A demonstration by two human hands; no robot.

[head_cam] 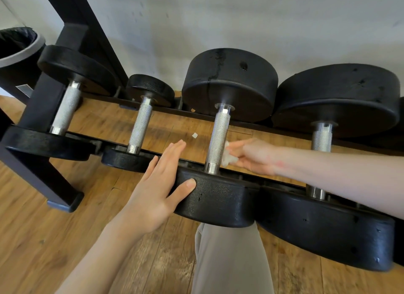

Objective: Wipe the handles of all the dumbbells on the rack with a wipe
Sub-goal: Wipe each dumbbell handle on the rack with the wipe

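Head view looks steeply down on a low black metal rack [41, 110] carrying four black round-headed dumbbells with knurled steel handles, over a wooden plank floor [65, 217]. I see my right hand [255, 156] pinching a small crumpled white wipe [228, 159] between thumb and fingers, and the wipe touches the right side of the third dumbbell's handle [217, 140], low on the grip near its collar. How far the wipe wraps round the steel I cannot tell; only that one side shows. My left hand [157, 184] lies flat with straight fingers against the near head of that same dumbbell [218, 197], thumb pressed on its rim, gripping nothing.

To the left sit the small dumbbell [140, 125] and the far-left dumbbell [65, 110], both handles bare. At the right, my forearm crosses the fourth dumbbell's handle [321, 138] and hides its middle; that dumbbell's near head is cut by the frame edge.

A tiny white scrap [194, 135] lies on the floor between the rails. A black-lined bin [15, 50] is cropped at the upper left. My grey trouser leg [229, 261] fills the lower centre.
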